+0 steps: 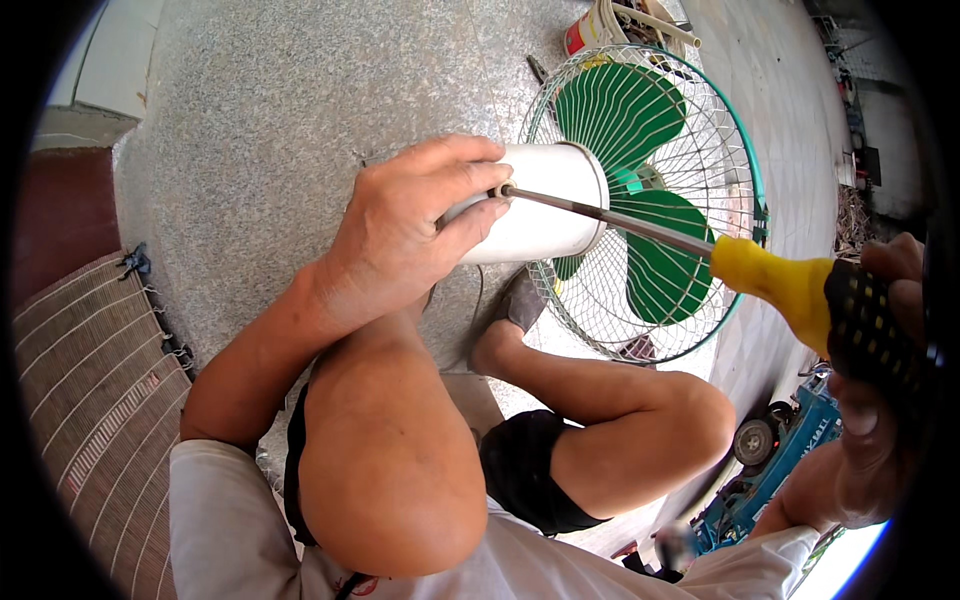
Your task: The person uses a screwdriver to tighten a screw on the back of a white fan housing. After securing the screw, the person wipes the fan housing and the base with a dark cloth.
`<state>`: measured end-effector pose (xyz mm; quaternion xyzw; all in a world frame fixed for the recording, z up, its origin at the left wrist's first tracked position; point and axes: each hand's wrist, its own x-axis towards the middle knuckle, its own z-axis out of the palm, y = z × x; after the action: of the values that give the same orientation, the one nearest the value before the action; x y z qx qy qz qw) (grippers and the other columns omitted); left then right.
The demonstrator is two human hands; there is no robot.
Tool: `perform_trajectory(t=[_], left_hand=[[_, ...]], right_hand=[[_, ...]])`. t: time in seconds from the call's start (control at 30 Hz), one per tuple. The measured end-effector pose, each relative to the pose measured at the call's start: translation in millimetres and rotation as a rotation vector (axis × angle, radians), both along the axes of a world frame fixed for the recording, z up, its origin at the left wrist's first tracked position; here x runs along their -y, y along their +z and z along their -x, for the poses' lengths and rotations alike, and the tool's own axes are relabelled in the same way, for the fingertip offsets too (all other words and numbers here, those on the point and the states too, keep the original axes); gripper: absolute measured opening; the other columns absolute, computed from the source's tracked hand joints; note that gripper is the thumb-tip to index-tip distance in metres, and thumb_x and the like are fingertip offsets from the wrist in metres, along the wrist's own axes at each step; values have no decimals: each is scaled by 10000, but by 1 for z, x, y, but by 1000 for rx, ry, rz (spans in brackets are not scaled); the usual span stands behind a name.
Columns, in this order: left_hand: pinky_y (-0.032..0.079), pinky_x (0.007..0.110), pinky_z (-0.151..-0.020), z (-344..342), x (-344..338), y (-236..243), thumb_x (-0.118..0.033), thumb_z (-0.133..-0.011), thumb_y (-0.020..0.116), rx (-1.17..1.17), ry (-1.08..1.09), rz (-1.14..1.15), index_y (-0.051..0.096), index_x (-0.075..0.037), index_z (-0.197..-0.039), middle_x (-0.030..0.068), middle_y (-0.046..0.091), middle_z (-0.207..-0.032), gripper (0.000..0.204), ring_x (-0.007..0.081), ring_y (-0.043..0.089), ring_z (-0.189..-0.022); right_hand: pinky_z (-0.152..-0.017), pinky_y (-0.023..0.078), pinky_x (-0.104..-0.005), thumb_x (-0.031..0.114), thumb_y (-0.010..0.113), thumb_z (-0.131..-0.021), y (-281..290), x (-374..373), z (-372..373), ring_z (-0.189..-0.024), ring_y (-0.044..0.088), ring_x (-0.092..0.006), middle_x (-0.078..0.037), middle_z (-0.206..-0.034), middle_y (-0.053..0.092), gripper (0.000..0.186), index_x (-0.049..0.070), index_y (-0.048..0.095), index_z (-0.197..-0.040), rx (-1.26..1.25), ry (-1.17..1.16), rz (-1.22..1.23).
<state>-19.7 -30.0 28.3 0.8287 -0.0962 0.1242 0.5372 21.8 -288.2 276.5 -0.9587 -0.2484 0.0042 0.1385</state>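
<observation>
My left hand (420,225) lies over the back of a white, cylindrical fan motor housing (550,225), its thumb and fingers closed around a small round fitting (503,188) there. The tip of a screwdriver (765,272) meets this fitting. Its long steel shaft slants across the housing to a yellow and black handle at the right. Around that handle is my right hand (868,455), closed, partly lost in the dark rim. Beyond the housing, the fan has green blades (660,255) inside a round wire guard (752,165).
A bucket of tools (595,28) stands behind the fan on the speckled floor (270,90). My bent knees flank the work from below. At the left lies a striped brown mat (90,380); a blue wheeled machine (775,480) is at the lower right.
</observation>
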Motion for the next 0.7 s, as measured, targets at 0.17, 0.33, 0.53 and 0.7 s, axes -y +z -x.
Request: perform_trajectory(t=[0.17, 0.33, 0.53, 0.7], left_hand=[[552, 325, -845, -1, -1, 0, 18, -792, 721, 2, -2, -6, 697, 18, -1059, 131, 672, -1153, 268, 249, 678, -1003], [550, 321, -846, -1, 0, 0, 17, -796, 716, 7, -3, 5, 694, 23, -1055, 133, 671, -1148, 260, 253, 677, -1003], [549, 322, -848, 0, -1, 1, 18, -797, 716, 9, 6, -12, 695, 18, -1061, 134, 670, -1148, 265, 250, 677, -1004], [547, 326, -852, -2, 0, 1, 10, -800, 717, -4, -12, -3, 697, 11, -1061, 134, 670, -1151, 262, 254, 676, -1005]], right_hand=[[-823, 492, -272, 189, 763, -810, 0, -6, -7, -937, 593, -167, -94, -1069, 646, 368, 17, 650, -1115, -41, -41, -12], [-807, 489, -243, 188, 754, -833, -21, -23, 0, -908, 593, -134, -73, -1042, 657, 352, 7, 658, -1118, -150, -119, -26], [-787, 486, -207, 187, 744, -861, -46, -45, 13, -874, 592, -94, -47, -1009, 672, 334, -6, 667, -1123, -956, -625, -247], [-771, 483, -178, 186, 735, -885, -72, -54, 39, -846, 592, -61, -26, -982, 684, 321, -16, 674, -1127, -1653, -1188, -540]])
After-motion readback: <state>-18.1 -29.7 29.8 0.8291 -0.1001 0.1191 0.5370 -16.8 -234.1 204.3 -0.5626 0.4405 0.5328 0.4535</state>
